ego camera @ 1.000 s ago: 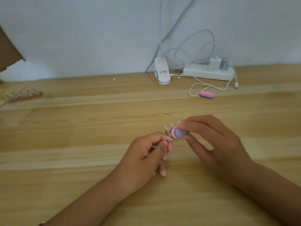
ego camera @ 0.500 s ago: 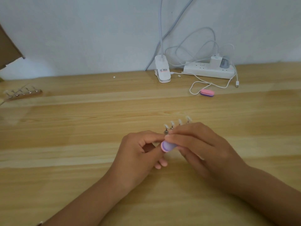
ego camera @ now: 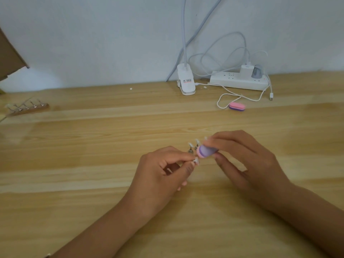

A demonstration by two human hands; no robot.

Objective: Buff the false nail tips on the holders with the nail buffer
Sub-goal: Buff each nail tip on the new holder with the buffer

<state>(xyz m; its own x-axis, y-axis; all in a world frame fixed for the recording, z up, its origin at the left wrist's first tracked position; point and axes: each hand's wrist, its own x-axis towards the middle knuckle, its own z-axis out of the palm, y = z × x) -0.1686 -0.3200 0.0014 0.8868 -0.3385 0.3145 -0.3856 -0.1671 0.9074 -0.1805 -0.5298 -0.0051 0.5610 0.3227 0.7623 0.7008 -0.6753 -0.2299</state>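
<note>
Table: pale wooden planks run left to right across the view, with a white wall behind the far edge.
Left hand: near the middle, fingers curled, with thumb and forefinger pinching one nail tip by its holder, which the fingers hide. The tip sticks out to the right.
Right hand: just right of the left hand, fingers curled round the buffer, forefinger along its far side and thumb on its near side.
Buffer: a small oval block held above the table between the two hands, with a purple face and a pink layer at its left end. Its long axis lies roughly left to right. The rounded free end points left and slightly near, toward the held tip, and the other end is buried in the right hand.
Contact: the buffer's left end sits right at the held tip and probably touches it, though blur leaves that unsure.
Other tips: a few pale tips stand upright on metal holders on the table, just beyond the buffer's left end.
Far right: a spare buffer, pink over purple, lies flat with its long axis left to right. It touches a white cable, on the near side of a power strip.
Far middle: a white lamp clip stands by the wall.
Far left: a wooden rack carries a row of tips, with cardboard above it.
</note>
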